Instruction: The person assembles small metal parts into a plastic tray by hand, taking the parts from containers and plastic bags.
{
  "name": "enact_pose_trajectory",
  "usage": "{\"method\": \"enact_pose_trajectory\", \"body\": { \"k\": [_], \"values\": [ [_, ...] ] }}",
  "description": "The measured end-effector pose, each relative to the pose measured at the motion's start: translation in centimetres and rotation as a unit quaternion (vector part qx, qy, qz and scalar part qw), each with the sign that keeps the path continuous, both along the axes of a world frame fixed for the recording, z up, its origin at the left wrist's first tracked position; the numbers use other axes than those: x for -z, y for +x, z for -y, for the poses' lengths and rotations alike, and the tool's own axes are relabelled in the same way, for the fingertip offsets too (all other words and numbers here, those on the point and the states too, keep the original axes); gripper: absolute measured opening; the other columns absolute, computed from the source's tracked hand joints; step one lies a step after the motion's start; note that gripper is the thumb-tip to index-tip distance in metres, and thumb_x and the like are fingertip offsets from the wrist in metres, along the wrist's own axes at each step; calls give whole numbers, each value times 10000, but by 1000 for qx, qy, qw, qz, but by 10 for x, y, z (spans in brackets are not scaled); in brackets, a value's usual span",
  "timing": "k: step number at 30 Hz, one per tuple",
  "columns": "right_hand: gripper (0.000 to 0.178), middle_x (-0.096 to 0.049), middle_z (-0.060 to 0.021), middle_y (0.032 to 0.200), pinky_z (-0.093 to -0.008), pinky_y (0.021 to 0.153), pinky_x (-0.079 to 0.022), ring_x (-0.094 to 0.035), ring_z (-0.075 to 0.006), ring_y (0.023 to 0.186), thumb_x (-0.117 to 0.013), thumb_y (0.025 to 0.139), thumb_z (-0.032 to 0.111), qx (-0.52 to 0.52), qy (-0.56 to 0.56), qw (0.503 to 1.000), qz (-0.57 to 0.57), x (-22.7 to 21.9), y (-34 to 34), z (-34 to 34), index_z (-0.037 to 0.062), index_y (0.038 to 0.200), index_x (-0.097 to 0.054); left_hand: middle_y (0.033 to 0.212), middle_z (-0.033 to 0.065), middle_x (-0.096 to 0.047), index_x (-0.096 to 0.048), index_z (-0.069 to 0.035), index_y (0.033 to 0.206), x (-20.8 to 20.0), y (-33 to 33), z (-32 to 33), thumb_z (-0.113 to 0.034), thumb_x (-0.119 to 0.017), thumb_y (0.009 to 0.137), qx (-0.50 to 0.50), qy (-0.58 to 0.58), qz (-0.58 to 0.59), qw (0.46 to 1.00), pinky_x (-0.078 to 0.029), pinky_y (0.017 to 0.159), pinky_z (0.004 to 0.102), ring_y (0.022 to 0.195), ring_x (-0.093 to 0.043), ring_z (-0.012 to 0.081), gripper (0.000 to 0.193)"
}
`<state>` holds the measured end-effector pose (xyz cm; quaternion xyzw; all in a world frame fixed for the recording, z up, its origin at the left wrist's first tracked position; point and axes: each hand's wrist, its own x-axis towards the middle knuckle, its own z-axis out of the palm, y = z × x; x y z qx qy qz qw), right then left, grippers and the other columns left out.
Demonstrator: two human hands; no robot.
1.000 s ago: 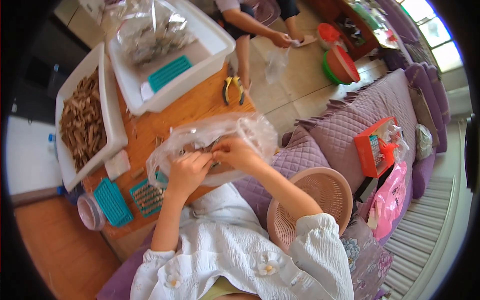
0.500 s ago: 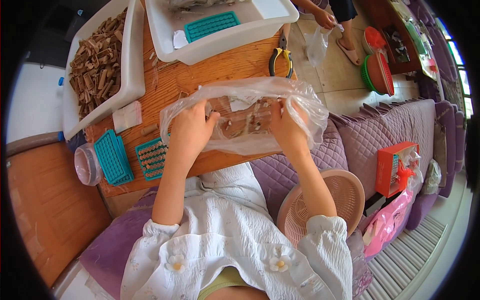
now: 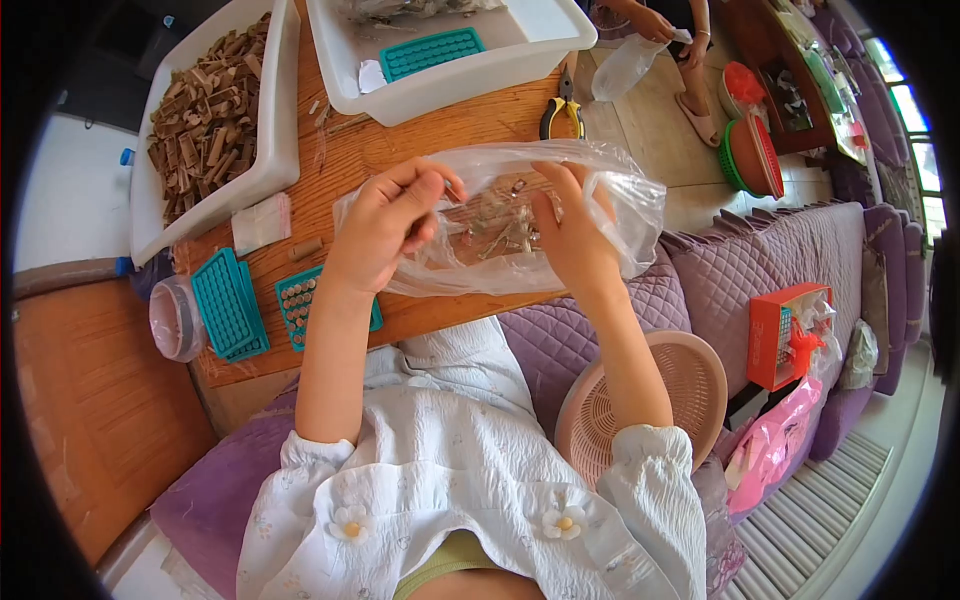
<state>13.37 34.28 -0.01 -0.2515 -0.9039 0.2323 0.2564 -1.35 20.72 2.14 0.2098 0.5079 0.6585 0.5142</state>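
A clear plastic bag lies spread on the wooden table in front of me, its mouth facing up. Small metal-looking pieces and thin strands show inside it. My left hand is over the bag's left side, fingers curled in; a small dark bit shows at its fingertips, too small to name. On the right side, my right hand reaches into the bag's mouth, thumb and forefinger apart. Left of the bag, a teal tray holds rows of small round brown pieces, partly hidden by my left forearm.
A white tub of brown pieces and another white tub stand on the table. Pliers lie near its far edge. Stacked teal trays sit left; a pink basket is right. Another person's hand holds a plastic bag.
My left hand has let go of the bag's rim and lifted, its fingers curling. My right thumb and forefinger have come off the rim and spread. The other person's bag has swung left.
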Motion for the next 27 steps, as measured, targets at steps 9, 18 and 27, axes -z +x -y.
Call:
{"method": "enact_pose_trajectory", "body": {
  "k": [9,18,27],
  "values": [
    [157,-595,-87,858,-267,692,-425,-561,-176,786,-441,824,56,3,-143,984,-104,12,-7,0,41,926,-559,829,2,-567,-558,-68,878,3,7,-6,-276,-517,832,30,28,-4,999,-276,398,132,494,-392,10,217],
    [260,-575,-95,869,-285,709,-416,-537,-187,804,-477,804,39,-150,-205,961,-109,-20,-12,20,42,1064,-482,730,-32,-537,-599,-75,887,6,11,-6,-255,-525,827,-7,-26,-47,999,-297,430,141,519,-407,16,203],
    [132,-568,-66,658,-264,542,-413,-541,-130,598,-561,753,67,-144,-260,954,31,-38,-15,0,17,875,-571,705,52,-575,-604,-35,886,-12,3,-8,-173,-552,794,-9,-27,-367,930,-394,532,241,578,-498,117,174]
  ]
}}
